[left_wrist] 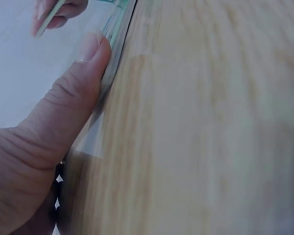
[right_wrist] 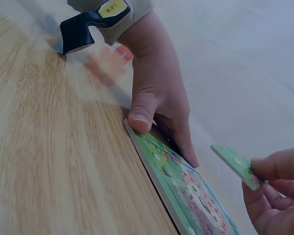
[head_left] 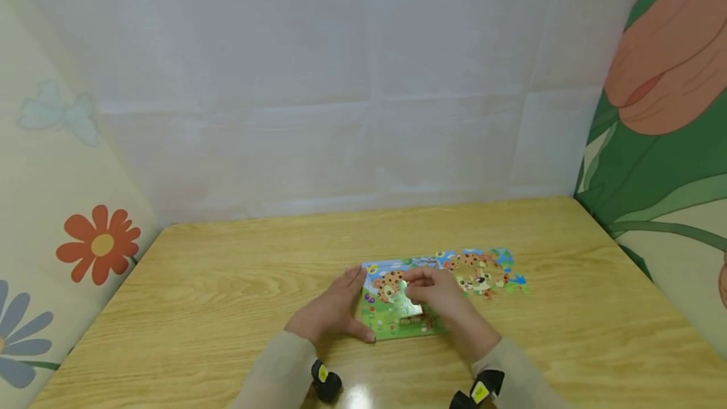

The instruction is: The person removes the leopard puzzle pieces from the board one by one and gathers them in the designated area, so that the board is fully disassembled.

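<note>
A puzzle board (head_left: 379, 328) with a spotted cartoon animal on green and blue lies flat on the table. At its left end, my left hand (head_left: 326, 309) rests with thumb and fingers spread, the thumb (left_wrist: 71, 98) along the near edge and straight fingertips by the left edge. My right hand (head_left: 440, 295) pinches a green jigsaw piece (right_wrist: 233, 164) between thumb and fingers, tilted above the board. In the head view this piece shines and covers part of the picture. The right hand hides the board's right side.
Right of the board lies a group of jigsaw pieces (head_left: 479, 279) showing a spotted animal's face, with a ragged right edge. The wooden table (head_left: 238, 270) meets a white cloth (head_left: 272, 144) behind and flower-printed panels (head_left: 99, 245) at the sides.
</note>
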`<control>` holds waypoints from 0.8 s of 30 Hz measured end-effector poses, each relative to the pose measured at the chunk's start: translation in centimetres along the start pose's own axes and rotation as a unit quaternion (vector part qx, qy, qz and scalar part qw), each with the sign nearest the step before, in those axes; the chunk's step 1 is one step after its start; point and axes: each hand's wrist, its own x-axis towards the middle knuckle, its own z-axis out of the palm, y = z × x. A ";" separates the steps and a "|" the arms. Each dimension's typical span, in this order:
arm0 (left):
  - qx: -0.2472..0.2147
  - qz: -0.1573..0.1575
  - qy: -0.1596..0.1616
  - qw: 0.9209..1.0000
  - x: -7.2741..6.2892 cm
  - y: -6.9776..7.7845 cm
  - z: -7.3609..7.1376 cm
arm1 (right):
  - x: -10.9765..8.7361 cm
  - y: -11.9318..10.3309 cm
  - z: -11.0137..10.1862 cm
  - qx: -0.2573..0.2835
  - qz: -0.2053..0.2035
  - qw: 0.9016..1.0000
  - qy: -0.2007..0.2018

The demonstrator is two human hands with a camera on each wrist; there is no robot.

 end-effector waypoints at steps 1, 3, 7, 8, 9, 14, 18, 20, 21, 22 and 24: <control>0.000 0.001 0.000 1.000 0.0 0.0 0.0 | -0.1 0.0 -0.3 0.003 -0.003 1.000 -0.004; 0.001 0.000 -0.002 1.000 0.0 0.0 0.1 | -0.3 0.0 -0.7 0.010 -0.004 1.000 -0.004; 0.003 0.003 -0.001 1.000 0.1 0.0 0.2 | -0.8 0.2 -1.6 0.036 0.011 0.999 0.020; 0.005 0.004 -0.001 1.000 0.1 0.0 0.2 | -0.9 0.4 -1.8 0.044 0.017 0.998 0.028; 0.006 0.003 0.000 1.000 0.1 0.0 0.2 | -1.1 0.5 -2.1 0.049 0.021 0.998 0.033; 0.008 0.001 0.002 1.000 0.0 0.1 0.1 | -1.7 1.3 -3.9 0.048 0.024 0.998 0.039; 0.009 -0.001 0.002 1.000 0.0 0.1 0.0 | -2.1 1.8 -5.2 0.028 0.017 0.999 0.035; 0.008 0.002 0.003 1.000 -0.1 0.1 0.0 | -2.3 2.0 -5.7 0.020 0.013 0.999 0.038; 0.008 0.002 0.004 1.000 -0.1 0.1 -0.1 | -2.4 2.0 -5.9 0.016 0.014 0.999 0.040; 0.007 0.002 0.004 1.000 -0.1 0.1 -0.1 | -2.5 2.1 -6.1 0.012 0.014 0.999 0.042; 0.004 0.004 0.005 1.000 -0.2 0.1 0.0 | -2.6 2.3 -6.4 0.012 0.016 0.999 0.046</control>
